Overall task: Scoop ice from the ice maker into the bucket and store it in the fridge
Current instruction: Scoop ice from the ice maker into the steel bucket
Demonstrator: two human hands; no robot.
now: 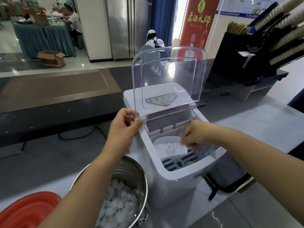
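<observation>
Scooping step, mid-task. My left hand (122, 129) pinches the bottom left corner of the clear lid (169, 71), thumb and curled fingers on the hinge end, and the lid stands upright over the ice maker (174, 186). My right hand (195, 134) is down inside the bin, its fingertips pinching the near right edge of the white scoop (166, 140). The scoop sits low in the bin and is loaded with ice (171, 148); the slotted basket floor (185, 157) in front of it shows mostly bare.

The steel bucket (144, 176) stands just beside the ice maker on its left, under my left forearm, with cubes (118, 204) already in it — I judge it partly filled. The fridge (126, 27) stands well apart across the room, doors closed.

Next move, as I judge it: lift the scoop level, clear the bin's left wall, carry it left and tip it into the bucket.

Edges and room: the bin walls box the scoop in, and the lid blocks any path to the rear, so the exit is up and toward me. My left forearm crosses over the bucket mouth — likely the tight spot. A red basin (28, 211) is near the bucket on its left, and a dark pouch (230, 180) leans against the maker's right side.
</observation>
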